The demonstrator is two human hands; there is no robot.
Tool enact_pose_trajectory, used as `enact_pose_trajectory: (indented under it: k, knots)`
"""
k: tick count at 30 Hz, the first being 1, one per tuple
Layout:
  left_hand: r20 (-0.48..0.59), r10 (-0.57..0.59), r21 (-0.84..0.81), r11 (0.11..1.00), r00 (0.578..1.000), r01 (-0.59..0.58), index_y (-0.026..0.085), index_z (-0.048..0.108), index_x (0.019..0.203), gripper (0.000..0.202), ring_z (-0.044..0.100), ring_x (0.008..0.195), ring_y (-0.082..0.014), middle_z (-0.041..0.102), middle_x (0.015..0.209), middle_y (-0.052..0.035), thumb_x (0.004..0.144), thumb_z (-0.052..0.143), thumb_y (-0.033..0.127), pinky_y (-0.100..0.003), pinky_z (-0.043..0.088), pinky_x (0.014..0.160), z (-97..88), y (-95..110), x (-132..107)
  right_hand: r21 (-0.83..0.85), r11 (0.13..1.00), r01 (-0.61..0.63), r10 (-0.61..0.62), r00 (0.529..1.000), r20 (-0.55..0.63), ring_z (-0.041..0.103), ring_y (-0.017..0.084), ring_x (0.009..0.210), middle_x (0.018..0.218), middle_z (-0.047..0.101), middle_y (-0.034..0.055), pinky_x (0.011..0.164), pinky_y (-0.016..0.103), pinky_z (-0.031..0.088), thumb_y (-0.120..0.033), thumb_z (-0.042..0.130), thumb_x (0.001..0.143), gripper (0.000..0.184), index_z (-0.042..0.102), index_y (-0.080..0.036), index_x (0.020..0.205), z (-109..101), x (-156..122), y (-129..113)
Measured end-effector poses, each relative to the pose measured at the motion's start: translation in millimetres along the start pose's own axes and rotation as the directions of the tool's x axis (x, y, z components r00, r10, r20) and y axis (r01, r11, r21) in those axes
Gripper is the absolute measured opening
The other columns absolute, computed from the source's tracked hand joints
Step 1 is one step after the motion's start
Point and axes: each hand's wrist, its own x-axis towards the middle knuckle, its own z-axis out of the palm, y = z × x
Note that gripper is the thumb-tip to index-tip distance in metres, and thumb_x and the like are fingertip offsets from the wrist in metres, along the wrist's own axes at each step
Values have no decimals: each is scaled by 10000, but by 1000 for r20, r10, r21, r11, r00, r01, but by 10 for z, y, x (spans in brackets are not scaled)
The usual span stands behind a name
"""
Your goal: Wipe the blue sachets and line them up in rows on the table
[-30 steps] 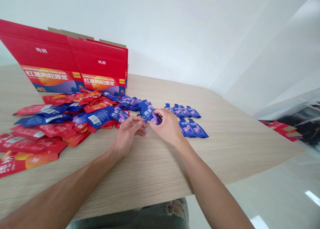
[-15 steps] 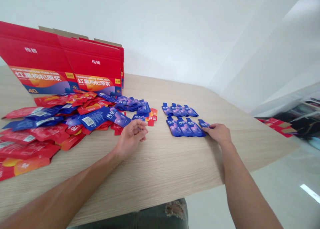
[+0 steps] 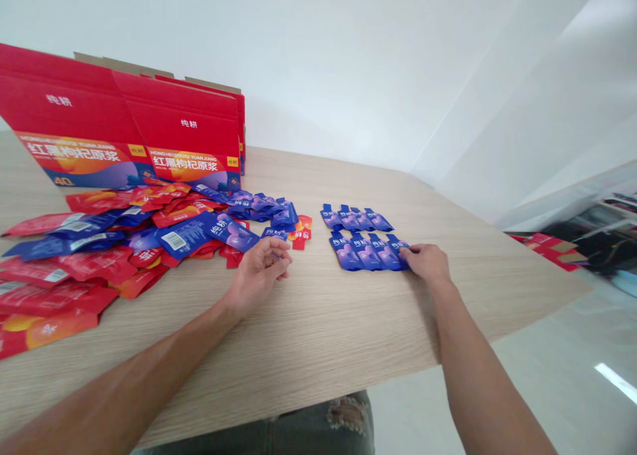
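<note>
We record: right hand [image 3: 426, 262], fingers pressed together, tips resting on the end small blue foil pouch [image 3: 398, 245] of the near row of blue pouches [image 3: 365, 253], at 1 o'clock on the pale wooden table [image 3: 323, 322]. Left hand [image 3: 257, 274], fingers curled inward; whether they pinch anything we cannot tell. Loose heap of red and blue pouches [image 3: 119, 239] at 10 o'clock; red printed cartons [image 3: 124, 133] at 11 o'clock.

Blue sachets [image 3: 367, 253], red sachets [image 3: 74, 269], red boxes [image 3: 124, 133], pale wood-grain table [image 3: 323, 322].
</note>
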Motion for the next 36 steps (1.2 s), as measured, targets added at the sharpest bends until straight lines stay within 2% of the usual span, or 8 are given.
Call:
enact_pose_trajectory:
  k: [11, 15, 18, 21, 24, 26, 31, 36]
  knots:
    - [13, 15, 8, 1000, 1000, -15, 163, 641, 1054, 340, 641, 621, -115, 700, 872, 2, 770, 744, 320, -270, 496, 594, -5, -17, 9, -1, 1000, 16, -16, 999, 30, 763, 365, 1125, 1114, 830, 178, 930, 399, 566, -427, 630, 978, 372, 862, -166, 1106, -20, -72, -112]
    - [22, 32, 12, 999, 999, -32, 165, 646, 1043, 321, 644, 622, -119, 701, 863, 2, 773, 741, 310, -273, 499, 595, 10, -36, 11, 40, 998, 47, -39, 984, -175, 690, 438, 1242, 1266, 756, 272, 1014, 510, 549, -426, 627, 977, 463, 789, -82, 1239, -163, -179, -285]
    - [-9, 60, -4, 998, 998, -60, 169, 648, 1033, 306, 635, 611, -116, 690, 855, 7, 764, 731, 289, -269, 491, 582, 29, -51, 11, 207, 936, 283, -206, 921, -330, 695, 388, 1222, 1243, 760, 240, 1077, 521, 528, -327, 632, 956, 351, 773, -99, 1182, -295, -327, -664]
    - [-145, 102, -18, 994, 984, -105, 184, 613, 1034, 320, 606, 588, -105, 672, 852, 19, 735, 704, 252, -252, 458, 544, 28, -65, 23, 473, 728, 497, -442, 867, -231, 757, 276, 1033, 1156, 802, 135, 978, 431, 587, -313, 671, 951, 256, 744, -175, 1153, -381, -598, -1280]
    - [-351, 151, -22, 985, 924, -169, 212, 540, 1040, 368, 596, 603, -112, 649, 863, 26, 708, 696, 244, -245, 444, 521, -25, -68, 66, 593, 495, 635, -707, 691, -151, 762, 244, 1047, 1172, 803, 101, 963, 384, 580, -307, 751, 937, 267, 718, -206, 1183, -397, -954, -1979]
    - [-470, 186, -16, 976, 863, -218, 227, 503, 1041, 396, 595, 629, -123, 634, 868, 24, 702, 704, 263, -248, 451, 525, -95, -55, 111, 586, 426, 690, -795, 595, -122, 752, 249, 1103, 1185, 799, 105, 992, 380, 553, -319, 781, 940, 256, 705, -207, 1158, -373, -1171, -2397]
    - [-614, 267, 26, 947, 743, -319, 238, 474, 1064, 447, 608, 712, -139, 622, 936, -2, 682, 707, 229, -257, 461, 568, -280, 17, 219, 521, 467, 715, -841, 540, 13, 739, 251, 1026, 1121, 789, 103, 849, 322, 515, -305, 826, 890, 314, 654, -187, 1125, -250, -1467, -3042]
    - [-586, 307, 61, 940, 750, -337, 233, 477, 1113, 486, 632, 777, -146, 616, 968, -10, 704, 739, 228, -267, 495, 644, -275, 33, 234, 474, 462, 749, -856, 516, 19, 733, 269, 1028, 1101, 787, 131, 842, 322, 495, -217, 731, 927, 143, 668, -176, 1048, -185, -1550, -3194]
